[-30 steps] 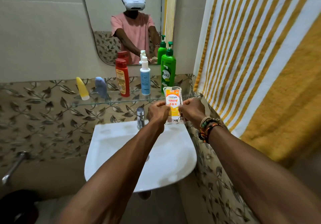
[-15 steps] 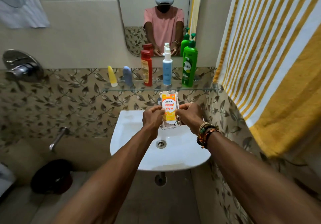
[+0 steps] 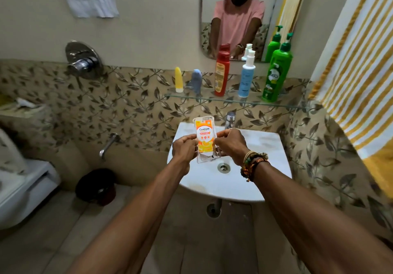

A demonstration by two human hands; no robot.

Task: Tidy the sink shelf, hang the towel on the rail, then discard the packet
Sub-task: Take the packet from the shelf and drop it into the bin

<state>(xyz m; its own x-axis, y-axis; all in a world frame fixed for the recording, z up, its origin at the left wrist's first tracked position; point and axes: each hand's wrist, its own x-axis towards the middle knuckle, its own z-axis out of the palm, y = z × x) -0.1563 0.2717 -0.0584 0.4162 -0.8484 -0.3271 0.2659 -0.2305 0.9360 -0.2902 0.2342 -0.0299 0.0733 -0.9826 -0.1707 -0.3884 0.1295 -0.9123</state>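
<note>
An orange and white packet [image 3: 204, 139] in clear plastic is held upright over the left part of the white sink [image 3: 263, 180]. My left hand [image 3: 184, 148] grips its left edge and my right hand [image 3: 230, 144] grips its right edge. On the glass shelf [image 3: 231, 101] stand a yellow tube [image 3: 178, 80], a grey-blue tube [image 3: 196, 81], a red bottle [image 3: 221, 71], a blue spray bottle [image 3: 247, 75] and a green pump bottle [image 3: 276, 71]. The yellow-striped towel [image 3: 359, 65] hangs at the right.
A tap [image 3: 230, 120] sits at the sink's back edge, below the mirror [image 3: 238, 14]. A shower valve [image 3: 81, 61] and a wall spout [image 3: 108, 145] are on the left. A dark bin [image 3: 96, 187] stands on the floor next to a white toilet [image 3: 19, 180].
The view has swung left and down, so the sink and shelf now lie to the right. Both hands still hold the packet, now over the sink's left side.
</note>
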